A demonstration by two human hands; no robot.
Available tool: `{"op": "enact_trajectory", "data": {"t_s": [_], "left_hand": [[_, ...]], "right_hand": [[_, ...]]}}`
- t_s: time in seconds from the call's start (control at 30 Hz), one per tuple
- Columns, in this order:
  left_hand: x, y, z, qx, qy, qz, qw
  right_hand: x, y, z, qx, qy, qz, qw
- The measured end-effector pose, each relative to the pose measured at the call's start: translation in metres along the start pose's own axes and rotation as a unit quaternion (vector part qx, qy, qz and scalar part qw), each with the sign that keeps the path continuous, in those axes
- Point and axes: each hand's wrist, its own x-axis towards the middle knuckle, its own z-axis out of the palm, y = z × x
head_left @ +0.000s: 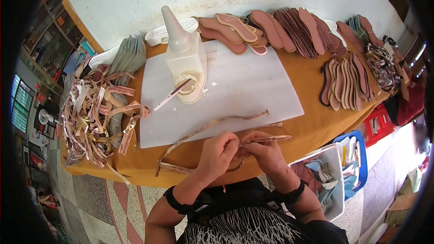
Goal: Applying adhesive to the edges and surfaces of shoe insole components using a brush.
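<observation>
Close together at the front edge of the table, my left hand (220, 152) and my right hand (266, 152) are both closed, pinching brownish-pink shoe straps between their fingertips. One long strap (212, 123) arches from near my hands over the front of a white board (246, 81) and bends down at the left. Strap ends stick out to the right past my right hand. Where the straps meet between my fingers is partly hidden. Behind my hands, a white glue bottle (182, 49) with a cone top stands on the board. A thin brush (172, 96) rests across its open glue cup.
A tangled heap of straps (97, 108) lies at the left, beside grey-green soles (130, 56). Stacks of brown insoles (291, 29) line the back, with more insoles (346, 79) at the right. A white bin (332, 171) and a blue basket (361, 147) stand beside the table.
</observation>
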Motion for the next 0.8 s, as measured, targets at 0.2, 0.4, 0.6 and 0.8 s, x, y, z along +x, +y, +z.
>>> {"op": "enact_trajectory", "data": {"t_s": [0.2,0.4,0.6,0.8], "left_hand": [[0.002,0.0,0.005,0.079,0.036,0.057,0.995],[0.003,-0.001,0.004,0.106,0.056,0.083,0.989],[0.005,-0.002,0.001,0.024,0.025,0.023,0.999],[0.007,0.0,-0.005,0.028,-0.032,0.04,0.998]], "right_hand": [[0.006,0.007,0.005,0.069,0.007,0.012,0.997],[0.01,0.014,0.008,0.058,-0.008,-0.03,0.998],[0.014,0.014,0.01,0.076,0.032,-0.02,0.996],[0.012,0.0,0.01,0.005,0.109,-0.045,0.993]]}}
